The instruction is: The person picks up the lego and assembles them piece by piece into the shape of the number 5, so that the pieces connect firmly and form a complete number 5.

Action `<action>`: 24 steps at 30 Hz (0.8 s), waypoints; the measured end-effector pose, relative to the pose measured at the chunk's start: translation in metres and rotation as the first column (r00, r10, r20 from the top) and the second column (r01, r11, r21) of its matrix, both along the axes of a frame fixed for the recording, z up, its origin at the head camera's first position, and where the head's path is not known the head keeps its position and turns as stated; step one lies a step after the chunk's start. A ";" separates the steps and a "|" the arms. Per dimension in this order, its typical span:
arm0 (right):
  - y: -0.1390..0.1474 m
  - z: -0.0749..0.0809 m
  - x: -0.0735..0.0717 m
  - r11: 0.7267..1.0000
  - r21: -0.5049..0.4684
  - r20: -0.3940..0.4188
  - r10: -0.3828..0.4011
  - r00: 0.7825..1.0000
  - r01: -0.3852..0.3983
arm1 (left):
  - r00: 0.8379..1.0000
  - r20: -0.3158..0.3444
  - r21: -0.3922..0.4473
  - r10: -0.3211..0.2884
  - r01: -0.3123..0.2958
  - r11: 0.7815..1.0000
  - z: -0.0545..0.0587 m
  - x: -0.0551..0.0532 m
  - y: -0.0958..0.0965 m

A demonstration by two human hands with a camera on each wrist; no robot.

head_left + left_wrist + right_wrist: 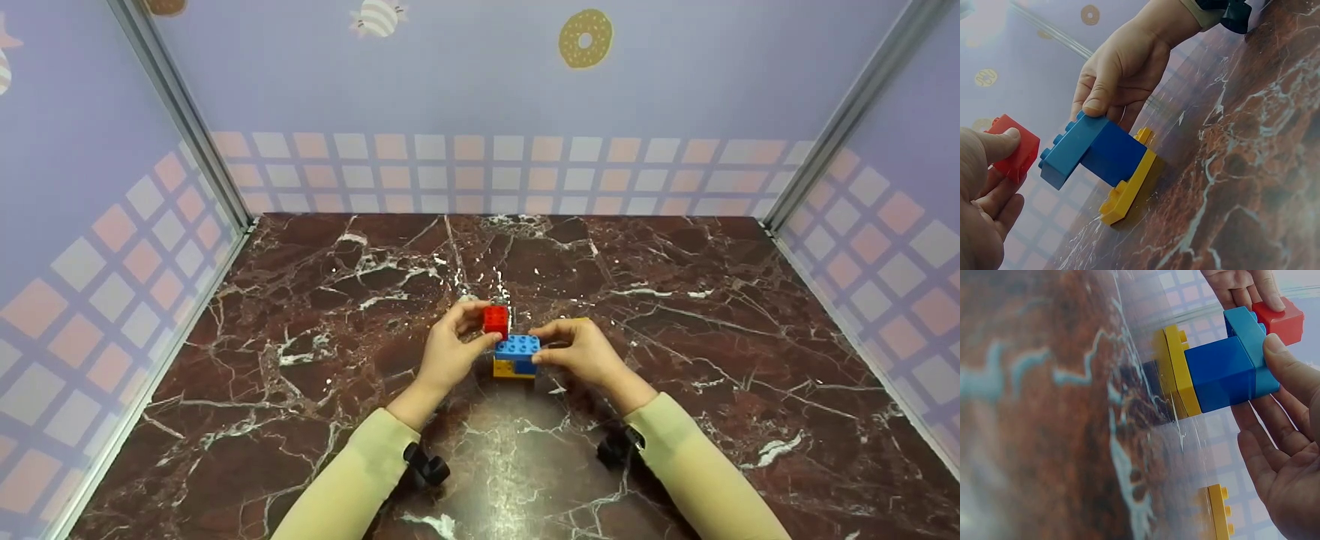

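My left hand (450,349) pinches a small red toy building brick (495,319) between thumb and fingers. It is held close to the studded top of a light blue brick (517,346); the left wrist view shows a narrow gap between them. That light blue brick caps a stack: beneath it sits a dark blue brick (1114,151), which stands on a flat yellow piece (1131,194) at the tabletop. The light blue brick overhangs the dark blue one on one side. With thumb and fingers, my right hand (589,352) grips the light blue brick at its right end.
Another yellow piece (1219,512) lies on the table beyond my right hand, mostly hidden by it in the head view. The marbled brown tabletop (300,420) is bordered by patterned panels (480,97) at the back and both sides.
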State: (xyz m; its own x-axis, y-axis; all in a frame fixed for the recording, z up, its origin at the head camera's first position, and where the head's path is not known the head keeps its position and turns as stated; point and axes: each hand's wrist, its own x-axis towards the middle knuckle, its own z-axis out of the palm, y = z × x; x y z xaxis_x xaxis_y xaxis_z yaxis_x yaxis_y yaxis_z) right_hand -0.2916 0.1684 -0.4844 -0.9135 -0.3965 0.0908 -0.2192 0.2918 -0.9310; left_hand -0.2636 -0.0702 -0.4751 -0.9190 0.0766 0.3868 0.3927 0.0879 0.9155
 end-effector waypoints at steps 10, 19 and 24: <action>0.000 0.000 -0.002 1.000 -0.008 -0.038 0.030 0.999 -0.030 | 0.999 0.035 -0.016 -0.011 0.011 1.000 -0.001 0.004 0.005; 0.001 0.001 0.000 1.000 -0.003 -0.041 0.027 0.999 -0.027 | 1.000 0.004 -0.067 -0.010 0.010 0.998 0.000 0.005 0.006; 0.000 0.001 0.000 1.000 -0.010 -0.024 0.023 0.999 -0.023 | 0.999 -0.029 -0.096 -0.014 0.011 0.995 -0.001 0.007 0.006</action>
State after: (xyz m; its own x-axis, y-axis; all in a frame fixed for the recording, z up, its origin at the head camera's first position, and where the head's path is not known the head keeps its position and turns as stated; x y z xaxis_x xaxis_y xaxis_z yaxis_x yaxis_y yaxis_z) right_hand -0.2917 0.1683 -0.4835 -0.9017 -0.4163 0.1166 -0.2479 0.2769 -0.9284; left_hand -0.2569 -0.0640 -0.4759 -0.9058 0.1262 0.4046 0.4215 0.1700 0.8907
